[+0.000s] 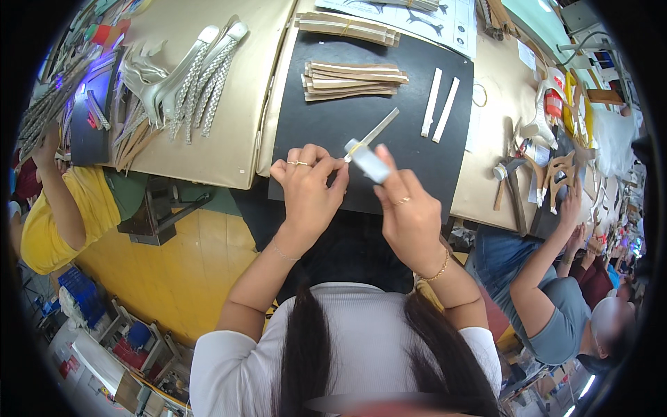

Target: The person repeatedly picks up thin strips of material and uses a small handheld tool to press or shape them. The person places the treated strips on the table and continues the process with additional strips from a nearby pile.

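Note:
Over the dark mat (pixel 306 128) both my hands come together. My left hand (pixel 309 184) is closed in a pinch at the near end of a narrow pale strip (pixel 382 126), which slants up to the right. My right hand (pixel 411 219) grips a whitish, flat, block-like piece (pixel 370 165) with a yellowish band near its far end; motion blurs it, and its kind is unclear. That piece crosses over the strip close to my left fingertips. Two loose white strips (pixel 431 102) lie side by side at the mat's right.
Beyond my hands lie a fanned stack of brown-and-white strips (pixel 354 80) and a banded bundle (pixel 347 28). Braided straps (pixel 208 90) rest on the left table. A hammer (pixel 511 167) lies at right. Co-workers sit on both sides, one in a yellow sleeve (pixel 69 215).

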`<state>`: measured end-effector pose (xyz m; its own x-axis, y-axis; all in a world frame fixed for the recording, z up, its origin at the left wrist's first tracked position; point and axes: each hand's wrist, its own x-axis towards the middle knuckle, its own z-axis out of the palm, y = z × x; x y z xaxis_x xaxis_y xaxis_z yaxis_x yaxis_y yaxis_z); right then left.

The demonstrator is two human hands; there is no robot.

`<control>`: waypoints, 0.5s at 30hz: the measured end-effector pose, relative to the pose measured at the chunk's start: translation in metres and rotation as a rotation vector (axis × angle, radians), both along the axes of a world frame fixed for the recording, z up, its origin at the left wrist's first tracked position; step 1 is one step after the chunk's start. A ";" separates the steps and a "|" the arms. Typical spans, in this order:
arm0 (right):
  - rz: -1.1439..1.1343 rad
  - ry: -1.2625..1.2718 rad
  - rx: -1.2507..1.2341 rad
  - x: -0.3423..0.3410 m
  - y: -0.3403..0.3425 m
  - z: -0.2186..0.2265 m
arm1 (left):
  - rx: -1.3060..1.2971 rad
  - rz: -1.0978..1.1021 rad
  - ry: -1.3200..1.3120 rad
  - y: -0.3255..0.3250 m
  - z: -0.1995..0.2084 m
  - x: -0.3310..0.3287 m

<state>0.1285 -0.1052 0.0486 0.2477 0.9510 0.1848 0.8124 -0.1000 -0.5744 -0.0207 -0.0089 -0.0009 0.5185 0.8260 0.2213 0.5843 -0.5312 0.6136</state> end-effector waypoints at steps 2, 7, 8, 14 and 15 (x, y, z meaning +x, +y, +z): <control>0.063 -0.095 -0.214 -0.001 0.000 -0.002 | 0.012 -0.006 0.004 -0.001 0.001 -0.003; 0.050 -0.064 -0.206 0.003 0.002 0.001 | 0.017 0.001 -0.007 0.000 0.000 -0.007; 0.048 -0.057 -0.155 0.002 0.002 0.003 | 0.023 0.003 -0.007 0.000 -0.001 -0.006; 0.063 -0.048 -0.092 -0.003 0.000 0.010 | 0.045 -0.002 -0.002 -0.001 0.000 -0.007; 0.079 -0.085 -0.182 -0.003 0.001 0.010 | 0.053 -0.006 0.001 -0.001 0.000 -0.007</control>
<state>0.1259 -0.1043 0.0586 0.1616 0.9865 0.0254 0.8665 -0.1295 -0.4821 -0.0275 -0.0104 -0.0012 0.5239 0.8096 0.2646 0.5812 -0.5669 0.5838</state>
